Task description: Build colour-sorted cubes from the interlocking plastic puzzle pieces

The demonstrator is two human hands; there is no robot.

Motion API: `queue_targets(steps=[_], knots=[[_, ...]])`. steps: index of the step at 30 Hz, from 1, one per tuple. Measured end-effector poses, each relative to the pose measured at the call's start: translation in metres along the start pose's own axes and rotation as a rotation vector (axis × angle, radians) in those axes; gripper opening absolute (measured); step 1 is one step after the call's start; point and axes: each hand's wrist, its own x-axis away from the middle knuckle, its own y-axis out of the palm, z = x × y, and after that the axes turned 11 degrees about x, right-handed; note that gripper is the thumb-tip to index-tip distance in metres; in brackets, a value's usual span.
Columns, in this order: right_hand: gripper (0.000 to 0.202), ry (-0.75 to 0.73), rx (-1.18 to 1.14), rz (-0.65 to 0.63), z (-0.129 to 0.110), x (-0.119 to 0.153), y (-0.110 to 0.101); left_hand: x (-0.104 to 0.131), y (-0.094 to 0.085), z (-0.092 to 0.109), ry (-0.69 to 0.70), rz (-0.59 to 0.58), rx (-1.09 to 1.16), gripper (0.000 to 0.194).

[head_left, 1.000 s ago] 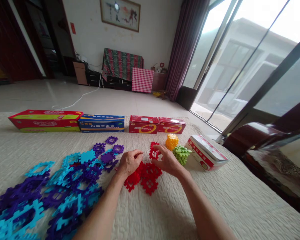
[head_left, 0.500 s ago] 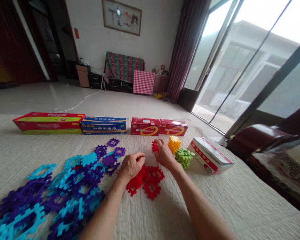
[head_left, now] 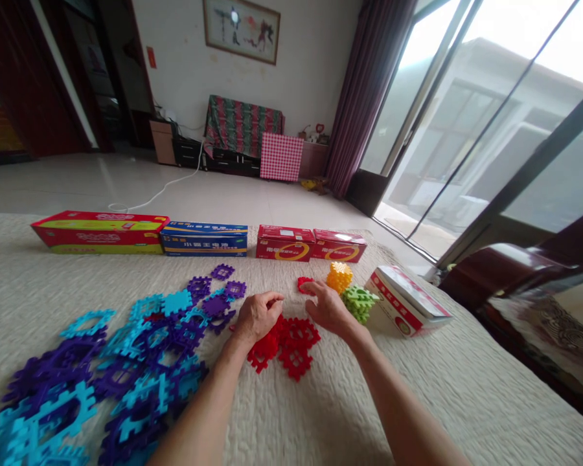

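Observation:
My left hand [head_left: 261,317] hovers at the upper left of a cluster of red interlocking plastic pieces [head_left: 297,353], its fingers curled together. Whatever those fingers hold, if anything, is hidden. To the right, my right hand [head_left: 329,305] has thumb and fingers apart and holds nothing that I can see. Just beyond its fingertips a separate red piece [head_left: 304,283] lies on the cream quilted cover [head_left: 408,395]. Beside that hand stand a yellow stack of pieces [head_left: 340,277] and a green stack [head_left: 360,303].
A large heap of purple and blue pieces [head_left: 170,353] spreads across the left. Along the far edge stand a red-and-green box [head_left: 102,234], a blue box [head_left: 205,241] and two red boxes [head_left: 285,244]. A white-and-red box [head_left: 408,301] sits at the right.
My right hand has let go of the separate red piece and drawn back slightly toward me, its fingers parting. My left hand keeps nearly the same place and shape.

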Motion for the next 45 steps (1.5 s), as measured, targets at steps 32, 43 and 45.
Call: queue_targets(steps=[32, 43, 45], knots=[[0.011, -0.102, 0.006, -0.079, 0.002, 0.018, -0.009, -0.003, 0.002, -0.002, -0.01, 0.033, -0.039, 0.023], [0.013, -0.125, -0.045, -0.14, 0.003, 0.018, -0.005, -0.002, 0.001, -0.002, -0.019, 0.025, -0.024, 0.026], [0.012, -0.119, -0.044, -0.117, 0.003, 0.017, -0.006, -0.003, 0.001, -0.003, -0.025, 0.025, -0.025, 0.026]])
